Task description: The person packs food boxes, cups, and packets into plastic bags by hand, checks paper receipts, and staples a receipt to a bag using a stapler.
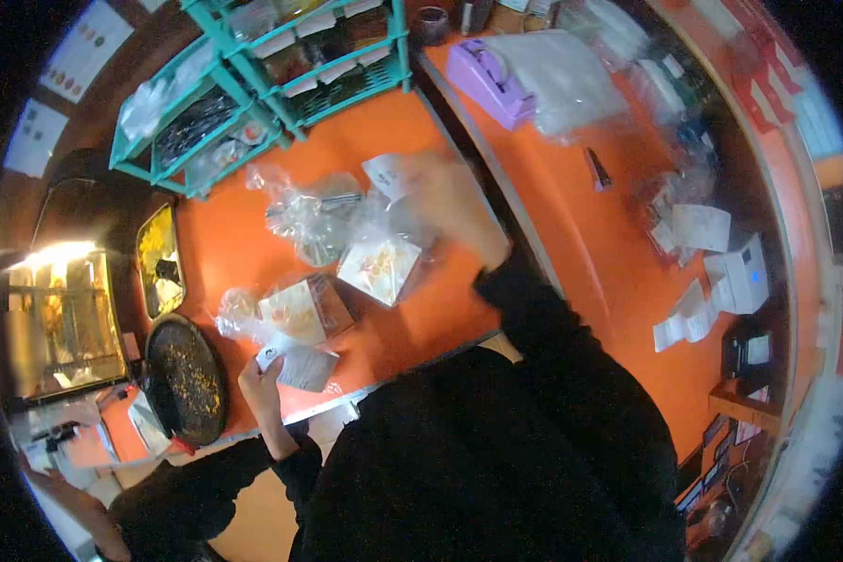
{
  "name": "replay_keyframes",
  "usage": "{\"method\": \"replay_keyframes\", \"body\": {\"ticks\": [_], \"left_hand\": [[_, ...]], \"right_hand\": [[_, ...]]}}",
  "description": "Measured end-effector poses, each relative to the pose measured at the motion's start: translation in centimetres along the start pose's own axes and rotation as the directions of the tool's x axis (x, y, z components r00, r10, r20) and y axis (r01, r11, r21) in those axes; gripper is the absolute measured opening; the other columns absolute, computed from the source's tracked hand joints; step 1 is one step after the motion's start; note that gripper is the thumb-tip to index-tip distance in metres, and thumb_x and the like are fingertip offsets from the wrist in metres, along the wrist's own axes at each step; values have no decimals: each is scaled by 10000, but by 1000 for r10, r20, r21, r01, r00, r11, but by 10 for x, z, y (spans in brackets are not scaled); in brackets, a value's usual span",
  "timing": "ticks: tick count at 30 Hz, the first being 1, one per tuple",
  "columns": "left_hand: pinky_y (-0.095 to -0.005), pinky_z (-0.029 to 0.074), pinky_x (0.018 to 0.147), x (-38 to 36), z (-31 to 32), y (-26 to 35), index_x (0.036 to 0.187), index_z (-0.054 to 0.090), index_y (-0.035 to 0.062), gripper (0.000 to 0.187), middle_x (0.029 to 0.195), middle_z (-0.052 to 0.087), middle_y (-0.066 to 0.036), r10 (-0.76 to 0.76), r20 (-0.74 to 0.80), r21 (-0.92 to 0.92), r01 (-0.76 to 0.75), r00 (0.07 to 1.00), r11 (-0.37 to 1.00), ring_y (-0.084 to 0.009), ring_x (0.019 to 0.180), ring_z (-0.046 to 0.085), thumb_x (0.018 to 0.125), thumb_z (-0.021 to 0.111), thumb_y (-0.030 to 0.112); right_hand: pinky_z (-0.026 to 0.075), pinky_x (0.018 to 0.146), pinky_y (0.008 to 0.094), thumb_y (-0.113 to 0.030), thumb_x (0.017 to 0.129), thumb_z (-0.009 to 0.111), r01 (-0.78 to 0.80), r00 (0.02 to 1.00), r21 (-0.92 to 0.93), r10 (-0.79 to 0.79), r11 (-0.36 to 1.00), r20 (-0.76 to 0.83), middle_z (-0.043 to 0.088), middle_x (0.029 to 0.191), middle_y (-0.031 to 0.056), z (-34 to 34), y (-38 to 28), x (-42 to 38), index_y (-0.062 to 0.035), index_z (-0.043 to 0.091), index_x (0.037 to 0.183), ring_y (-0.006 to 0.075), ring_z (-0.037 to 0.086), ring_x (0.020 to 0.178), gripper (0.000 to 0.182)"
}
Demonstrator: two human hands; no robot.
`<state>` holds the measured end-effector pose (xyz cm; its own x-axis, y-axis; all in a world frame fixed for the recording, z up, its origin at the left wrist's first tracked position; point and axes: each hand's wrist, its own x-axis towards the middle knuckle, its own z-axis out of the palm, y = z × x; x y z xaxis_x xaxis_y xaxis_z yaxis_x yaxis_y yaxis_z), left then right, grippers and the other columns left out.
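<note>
My left hand [262, 389] pinches a printed receipt [307, 367] between thumb and fingers near the front edge of the orange table. Just above it lies a clear plastic bag with a food box [295, 309] inside. My right hand [454, 206] is smeared by motion over a second clear bag [323, 225]. A white paper slip [387, 176] shows right beside its fingers, and what that hand holds I cannot tell. A second food box [379, 269] sits in the plastic below the right hand, with a coloured print on its top.
Teal plastic racks [337, 70] stand at the back. On the left are a round dark tray [187, 379] with crumbs and a lit glass cabinet [66, 323]. A purple tape dispenser [492, 82], plastic bags [571, 80] and a receipt printer [740, 276] occupy the right counter.
</note>
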<state>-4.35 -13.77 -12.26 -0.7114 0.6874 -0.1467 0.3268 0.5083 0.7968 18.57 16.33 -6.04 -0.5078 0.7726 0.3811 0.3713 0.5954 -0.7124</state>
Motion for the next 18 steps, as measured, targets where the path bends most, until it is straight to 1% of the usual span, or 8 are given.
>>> {"method": "replay_keyframes", "body": {"ticks": [2, 4, 6, 7, 11, 13, 16, 18], "left_hand": [[-237, 363, 549, -2, 5, 11, 816, 600, -28, 186, 676, 558, -23, -17, -50, -30, 16, 999, 999, -81, 613, 466, 676, 630, 91], [-247, 367, 555, 0, 9, 5, 817, 603, -23, 185, 706, 566, -41, 27, -112, -69, -35, 993, 997, -89, 626, 471, 680, 628, 99], [-243, 394, 598, -3, 8, 23, 868, 603, -24, 210, 768, 585, -54, 174, -154, 48, -169, 973, 984, -98, 674, 498, 702, 614, 104], [-242, 407, 625, -7, 9, 26, 902, 594, -29, 229, 792, 592, -55, 97, -128, -107, -111, 987, 988, -104, 697, 513, 715, 604, 103], [-234, 437, 668, -1, 13, 8, 998, 551, -39, 277, 830, 609, -58, -14, -99, -331, -19, 995, 944, -106, 736, 551, 739, 574, 56], [-233, 438, 666, 4, 16, 13, 987, 551, -39, 267, 826, 610, -56, -62, -120, -384, 11, 991, 923, -103, 730, 553, 736, 579, 49], [-231, 437, 667, 4, 17, 11, 938, 561, -29, 224, 827, 610, -62, -127, -66, -461, 83, 990, 884, -98, 723, 554, 726, 592, 36], [-233, 426, 713, 4, 16, 14, 946, 568, -26, 220, 848, 607, -51, -159, -26, -540, 119, 987, 833, -99, 762, 555, 733, 590, 24]], "right_hand": [[431, 568, 398, -114, 698, 540, -357, 925, -365, 272, 860, -265, 563, 662, 136, -65, 81, 8, -32, 550, 720, 317, 553, 627, 86], [461, 554, 387, -180, 752, 490, -90, 981, -913, -123, 397, -150, 605, 688, 126, -120, 229, -19, -46, 627, 721, 278, 584, 624, 194], [438, 712, 368, -240, 753, 495, -29, 959, -995, 278, -100, -56, 597, 847, 119, -149, 297, -47, -81, 612, 837, 263, 551, 820, 214], [449, 677, 364, -267, 748, 510, -29, 1000, -997, -13, -77, -28, 595, 832, 104, -145, 310, -61, -90, 608, 882, 256, 558, 778, 242], [465, 647, 335, -245, 735, 572, -388, 858, -500, 501, 774, 110, 587, 866, 100, -135, 249, -62, -43, 542, 1008, 192, 566, 773, 341], [464, 658, 302, -200, 697, 627, -604, 742, -8, 566, 797, 360, 592, 876, 99, -97, 133, -38, -30, 561, 950, 176, 569, 800, 312], [463, 703, 277, -159, 713, 640, -314, 878, 592, -10, 742, 478, 594, 883, 80, -8, 26, -37, -15, 554, 910, 162, 574, 805, 258], [445, 782, 288, -127, 691, 671, -445, 818, 683, -47, 579, 574, 594, 913, 78, 56, -28, -45, -33, 534, 954, 161, 562, 858, 311]]}}
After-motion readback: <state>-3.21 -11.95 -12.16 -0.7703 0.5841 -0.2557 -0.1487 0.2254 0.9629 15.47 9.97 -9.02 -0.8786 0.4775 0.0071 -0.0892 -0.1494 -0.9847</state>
